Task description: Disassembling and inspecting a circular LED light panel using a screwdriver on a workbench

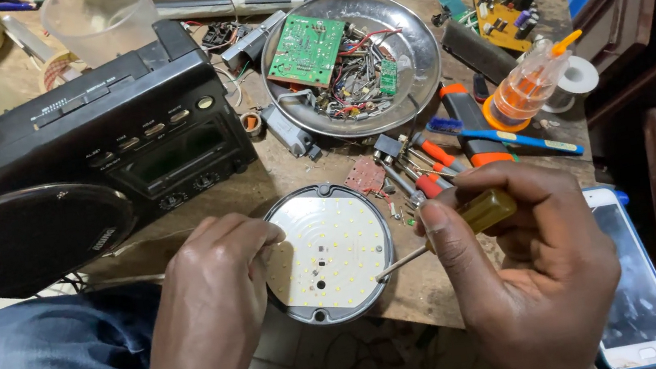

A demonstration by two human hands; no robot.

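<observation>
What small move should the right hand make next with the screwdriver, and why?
Probably slide the screwdriver tip inward onto a screw: the right hand holds it with the tip only at the LED disc edge, while the left hand steadies the disc.

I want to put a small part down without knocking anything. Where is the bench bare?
Bare wood shows between the black radio and the round LED panel, and along the near edge under the screwdriver in the right hand. It is crowded around the metal dish and the loose tools beside it.

Screwdriver [449,231] tip on LED disc [330,250]
</observation>
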